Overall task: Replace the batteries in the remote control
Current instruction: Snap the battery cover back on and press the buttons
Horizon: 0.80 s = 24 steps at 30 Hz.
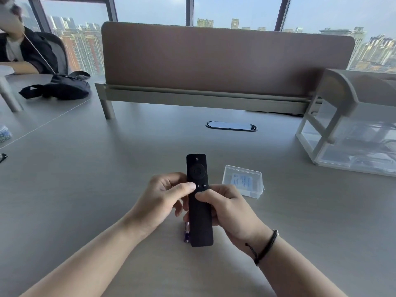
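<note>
A slim black remote control (199, 221) is held above the grey desk, button side up, its power button at the far end. My left hand (160, 196) grips its left edge, thumb lying across the buttons near the middle. My right hand (229, 209) grips the right edge, thumb on the front just below the buttons. A purple battery (186, 232) lies on the desk beside the remote's lower left edge, mostly hidden by it. A clear plastic battery case (244, 183) lies on the desk just right of my hands.
A brown desk divider (225, 58) stands across the back. A clear drawer organiser (351, 133) sits at the right. A black bag (64, 86) lies far left, near a seated person. An oval cable port (231, 126) is in the desk ahead.
</note>
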Each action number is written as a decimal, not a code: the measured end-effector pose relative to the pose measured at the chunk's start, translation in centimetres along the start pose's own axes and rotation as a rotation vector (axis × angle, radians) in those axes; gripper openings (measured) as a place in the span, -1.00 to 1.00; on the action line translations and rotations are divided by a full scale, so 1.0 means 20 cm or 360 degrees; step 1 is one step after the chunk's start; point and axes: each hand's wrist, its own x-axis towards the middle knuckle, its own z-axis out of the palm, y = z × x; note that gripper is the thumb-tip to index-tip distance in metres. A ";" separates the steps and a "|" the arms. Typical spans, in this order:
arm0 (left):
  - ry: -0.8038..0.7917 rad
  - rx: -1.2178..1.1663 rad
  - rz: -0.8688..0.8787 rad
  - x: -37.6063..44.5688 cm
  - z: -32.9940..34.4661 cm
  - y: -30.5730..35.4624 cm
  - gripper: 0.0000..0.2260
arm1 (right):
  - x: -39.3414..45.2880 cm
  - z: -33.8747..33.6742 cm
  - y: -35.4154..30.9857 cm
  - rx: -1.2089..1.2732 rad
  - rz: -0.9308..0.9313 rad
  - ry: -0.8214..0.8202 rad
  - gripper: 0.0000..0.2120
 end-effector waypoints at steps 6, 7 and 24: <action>-0.0018 0.0007 0.0015 0.01 0.00 0.00 -0.79 | 0.00 0.00 0.00 -0.0061 0.0007 0.0023 -0.73; -0.0022 -0.0004 0.0007 0.01 0.00 0.00 -0.79 | 0.00 0.00 0.00 -0.0067 0.0011 0.0024 -0.72; 0.0028 -0.0025 0.0024 0.01 0.00 -0.01 -0.79 | 0.00 0.01 0.02 -0.0054 0.0020 -0.0147 -0.73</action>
